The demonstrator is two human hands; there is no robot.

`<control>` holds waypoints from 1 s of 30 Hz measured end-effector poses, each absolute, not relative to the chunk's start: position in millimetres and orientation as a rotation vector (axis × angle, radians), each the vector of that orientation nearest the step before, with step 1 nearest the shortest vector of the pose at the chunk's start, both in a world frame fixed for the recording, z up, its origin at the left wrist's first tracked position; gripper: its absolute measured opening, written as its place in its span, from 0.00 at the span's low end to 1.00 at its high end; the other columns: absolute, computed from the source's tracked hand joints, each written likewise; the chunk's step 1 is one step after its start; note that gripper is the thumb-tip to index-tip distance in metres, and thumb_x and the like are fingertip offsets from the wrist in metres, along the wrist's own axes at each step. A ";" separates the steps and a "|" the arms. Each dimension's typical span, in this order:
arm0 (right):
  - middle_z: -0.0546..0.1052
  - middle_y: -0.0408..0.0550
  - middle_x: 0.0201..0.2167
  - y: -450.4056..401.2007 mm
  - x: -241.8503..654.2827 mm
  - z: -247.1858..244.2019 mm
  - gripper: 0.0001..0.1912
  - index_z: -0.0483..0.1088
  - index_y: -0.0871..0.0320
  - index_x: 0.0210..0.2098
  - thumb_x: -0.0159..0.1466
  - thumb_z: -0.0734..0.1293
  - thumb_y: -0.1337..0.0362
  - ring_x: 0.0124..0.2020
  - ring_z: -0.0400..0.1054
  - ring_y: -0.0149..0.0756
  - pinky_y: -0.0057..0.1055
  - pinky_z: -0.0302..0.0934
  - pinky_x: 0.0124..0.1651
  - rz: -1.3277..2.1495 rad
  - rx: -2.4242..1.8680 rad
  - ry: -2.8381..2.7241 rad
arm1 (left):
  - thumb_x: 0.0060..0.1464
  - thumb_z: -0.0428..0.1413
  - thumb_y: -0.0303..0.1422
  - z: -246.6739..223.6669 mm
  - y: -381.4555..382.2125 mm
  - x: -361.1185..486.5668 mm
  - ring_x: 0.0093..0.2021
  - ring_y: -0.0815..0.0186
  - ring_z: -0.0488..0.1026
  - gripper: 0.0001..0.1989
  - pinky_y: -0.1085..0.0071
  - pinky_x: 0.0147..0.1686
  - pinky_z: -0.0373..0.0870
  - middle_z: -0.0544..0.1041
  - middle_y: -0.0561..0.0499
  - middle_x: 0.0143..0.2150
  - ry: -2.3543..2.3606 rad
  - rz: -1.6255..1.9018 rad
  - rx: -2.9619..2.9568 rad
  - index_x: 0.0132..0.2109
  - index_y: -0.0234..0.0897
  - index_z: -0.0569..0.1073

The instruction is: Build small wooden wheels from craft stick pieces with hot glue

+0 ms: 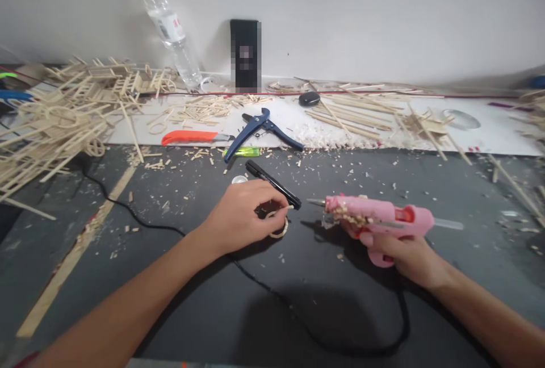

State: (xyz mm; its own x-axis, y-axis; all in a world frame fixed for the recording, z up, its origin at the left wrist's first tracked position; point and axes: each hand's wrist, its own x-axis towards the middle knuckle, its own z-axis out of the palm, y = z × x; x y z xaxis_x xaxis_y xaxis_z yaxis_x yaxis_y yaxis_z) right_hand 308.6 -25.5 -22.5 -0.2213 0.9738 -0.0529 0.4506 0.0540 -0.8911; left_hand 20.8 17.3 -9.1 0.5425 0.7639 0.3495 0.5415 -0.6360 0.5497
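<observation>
My right hand (411,254) is wrapped round the handle of a pink hot glue gun (361,212). Its nozzle points left, a clear glue stick (449,224) juts from its back, and crumbs of wood cling to its side. To the left, my left hand (251,214) pinches a short wooden stick (290,207) between thumb and forefinger. A small wooden ring (280,234) shows just below those fingertips; whether the fingers touch it I cannot tell. Behind my left hand lies a black marker (272,183), with a round whitish cap-like thing (239,179) beside it.
Blue-handled cutters (255,129), an orange knife (189,137) and a lime-green case (242,152) lie farther back. Wooden sticks (63,118) pile up at left; more sticks (349,118) lie behind. A bottle (170,30) and phone (246,55) lean on the wall. A black cord (272,291) crosses the table.
</observation>
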 end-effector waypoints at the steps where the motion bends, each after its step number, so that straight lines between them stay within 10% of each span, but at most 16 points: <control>1: 0.70 0.43 0.21 -29.4 309.3 -26.9 0.19 0.75 0.58 0.37 0.65 0.65 0.48 0.17 0.54 0.28 0.26 0.48 0.16 1.170 -1.426 -1.746 | 0.55 0.60 0.26 -14.2 16.8 22.5 0.30 0.71 0.76 0.04 0.75 0.34 0.72 0.81 0.54 0.31 1.054 0.848 2.396 0.35 0.37 0.79; 7: 0.79 0.48 0.33 -32.8 307.3 -21.8 0.09 0.78 0.50 0.38 0.60 0.68 0.56 0.29 0.70 0.38 0.31 0.67 0.29 1.243 -1.390 -1.861 | 0.57 0.58 0.26 -34.1 13.3 26.2 0.34 0.67 0.78 0.05 0.72 0.37 0.73 0.83 0.51 0.34 0.954 1.004 2.414 0.37 0.38 0.78; 14: 0.83 0.40 0.49 -32.1 309.4 -18.5 0.27 0.73 0.32 0.56 0.63 0.64 0.68 0.45 0.79 0.46 0.36 0.75 0.41 0.939 -1.200 -2.199 | 0.56 0.60 0.24 -28.7 12.2 28.7 0.33 0.67 0.79 0.06 0.71 0.36 0.74 0.82 0.53 0.32 0.936 1.108 2.503 0.36 0.41 0.77; 23: 0.84 0.38 0.36 -28.7 296.0 -9.0 0.30 0.75 0.32 0.52 0.60 0.60 0.73 0.29 0.78 0.42 0.32 0.70 0.24 1.006 -1.227 -2.186 | 0.56 0.61 0.26 -23.7 13.2 30.2 0.31 0.67 0.78 0.04 0.70 0.34 0.72 0.83 0.53 0.31 0.961 1.042 2.581 0.34 0.40 0.77; 30: 0.83 0.37 0.47 -32.5 304.7 -15.6 0.35 0.68 0.27 0.61 0.63 0.62 0.72 0.37 0.80 0.45 0.35 0.76 0.33 0.949 -1.196 -2.236 | 0.57 0.61 0.28 -23.8 11.7 29.9 0.30 0.66 0.79 0.04 0.69 0.32 0.70 0.83 0.54 0.30 1.003 1.023 2.615 0.34 0.42 0.77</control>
